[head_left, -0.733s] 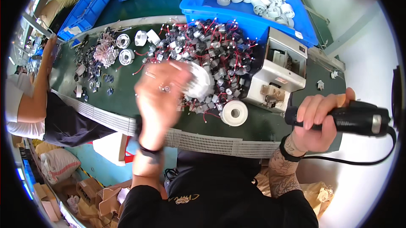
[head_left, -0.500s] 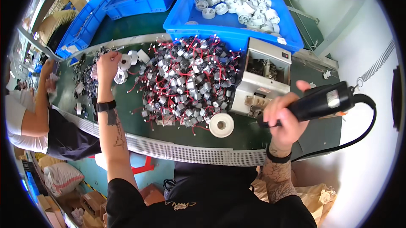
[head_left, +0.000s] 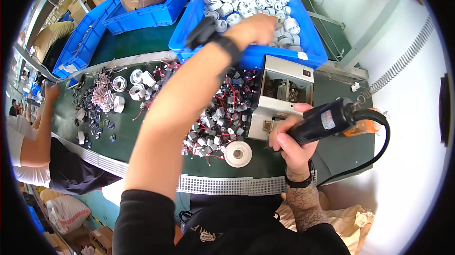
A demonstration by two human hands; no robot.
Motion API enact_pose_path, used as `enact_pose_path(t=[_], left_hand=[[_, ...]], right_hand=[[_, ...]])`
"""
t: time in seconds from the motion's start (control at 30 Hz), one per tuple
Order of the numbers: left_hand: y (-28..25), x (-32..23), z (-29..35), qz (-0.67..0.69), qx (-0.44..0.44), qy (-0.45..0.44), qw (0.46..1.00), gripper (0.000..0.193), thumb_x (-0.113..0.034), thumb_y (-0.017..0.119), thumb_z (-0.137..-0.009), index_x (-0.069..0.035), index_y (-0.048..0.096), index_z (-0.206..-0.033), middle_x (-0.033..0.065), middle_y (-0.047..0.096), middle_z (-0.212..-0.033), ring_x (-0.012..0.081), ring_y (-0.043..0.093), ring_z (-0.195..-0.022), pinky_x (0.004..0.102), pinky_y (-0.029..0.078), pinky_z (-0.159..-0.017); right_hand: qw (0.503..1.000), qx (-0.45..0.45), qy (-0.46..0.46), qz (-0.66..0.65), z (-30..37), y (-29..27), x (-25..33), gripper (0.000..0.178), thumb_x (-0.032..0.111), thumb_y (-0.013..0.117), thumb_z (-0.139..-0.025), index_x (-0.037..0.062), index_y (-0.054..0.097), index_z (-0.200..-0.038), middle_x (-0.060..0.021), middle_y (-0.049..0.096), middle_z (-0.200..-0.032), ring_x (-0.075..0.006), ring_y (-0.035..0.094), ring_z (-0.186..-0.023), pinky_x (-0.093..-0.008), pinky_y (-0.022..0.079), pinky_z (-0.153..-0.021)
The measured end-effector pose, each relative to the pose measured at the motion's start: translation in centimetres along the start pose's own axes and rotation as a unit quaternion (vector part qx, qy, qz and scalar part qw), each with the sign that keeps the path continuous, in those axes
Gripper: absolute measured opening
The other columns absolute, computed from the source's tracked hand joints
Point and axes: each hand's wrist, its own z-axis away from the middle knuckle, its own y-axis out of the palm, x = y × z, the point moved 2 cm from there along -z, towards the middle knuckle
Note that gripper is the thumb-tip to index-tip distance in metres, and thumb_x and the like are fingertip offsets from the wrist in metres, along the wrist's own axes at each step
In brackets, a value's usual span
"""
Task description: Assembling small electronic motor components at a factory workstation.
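Note:
My left hand (head_left: 256,28) reaches over the far blue bin (head_left: 180,42), among its white round plastic housings (head_left: 265,1). Its fingers are smeared by motion, so whether they hold anything does not show. In my right hand (head_left: 296,146) is a black electric screwdriver (head_left: 322,123), gripped around its body, its cable looping down at the right. The screwdriver hangs from a coiled spring (head_left: 400,61). Just left of that hand, a white round part (head_left: 238,154) lies on the green bench. My left forearm partly covers a heap of small grey motors with red wires (head_left: 220,122).
A grey metal box (head_left: 286,98) with screws in its open top stands between the heap and my right hand. White housings (head_left: 137,91) and wire bundles (head_left: 102,94) lie to the left. More blue bins (head_left: 142,20) stand behind. A co-worker's arm (head_left: 42,132) is at far left.
My left hand has swung from the white parts at the left across to the far bin. My right hand keeps the screwdriver and appears slightly lower and further left. The whole view has shifted a little.

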Motion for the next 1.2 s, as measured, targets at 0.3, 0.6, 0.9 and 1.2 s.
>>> enact_pose_path(t=[0.3,0.6,0.9,1.2], left_hand=[[5.5,-1.6,-8.0,-0.118,0.034,-0.035,0.992,0.033,-0.015,0.057,-0.091,-0.014,0.070,-0.121,0.0162,0.064,-0.131,0.0324,0.064,-0.118,0.0461,0.055,-0.091],[-4.5,-5.5,6.6,0.131,-0.251,0.078,0.956,0.049,-0.035,0.076,-0.078,-0.005,0.064,-0.115,0.0217,0.065,-0.099,0.0372,0.065,-0.094,0.0444,0.053,-0.084],[4.1,-11.7,32.1,0.254,-0.149,0.073,0.953,0.064,-0.011,0.088,-0.069,-0.003,0.057,-0.124,0.0139,0.063,-0.123,0.0351,0.060,-0.112,0.0440,0.050,-0.095],[2.8,-10.6,33.0,0.173,-0.106,0.037,0.979,0.065,-0.013,0.082,-0.066,-0.003,0.061,-0.127,0.0088,0.065,-0.122,0.0285,0.058,-0.109,0.0407,0.046,-0.093]], right_hand=[[0.999,-0.015,0.021,-0.023,0.0,-0.5,-0.1,0.069,-0.013,0.067,-0.078,0.0015,0.037,-0.139,-0.0098,0.062,-0.074,-0.0151,0.058,-0.057,-0.0281,0.047,-0.053],[0.999,-0.027,-0.019,-0.026,-0.6,-0.5,1.2,0.067,-0.012,0.064,-0.078,-0.0034,0.034,-0.138,-0.0107,0.062,-0.073,-0.0160,0.057,-0.055,-0.0300,0.048,-0.052],[0.995,-0.034,-0.065,-0.072,-0.8,-0.8,2.7,0.069,-0.009,0.058,-0.080,-0.0024,0.029,-0.142,-0.0094,0.055,-0.071,-0.0170,0.052,-0.052,-0.0337,0.048,-0.052],[0.998,-0.019,-0.047,-0.034,-0.6,-0.4,1.9,0.068,-0.009,0.059,-0.081,-0.0027,0.030,-0.142,-0.0116,0.058,-0.073,-0.0174,0.054,-0.054,-0.0329,0.048,-0.052]])
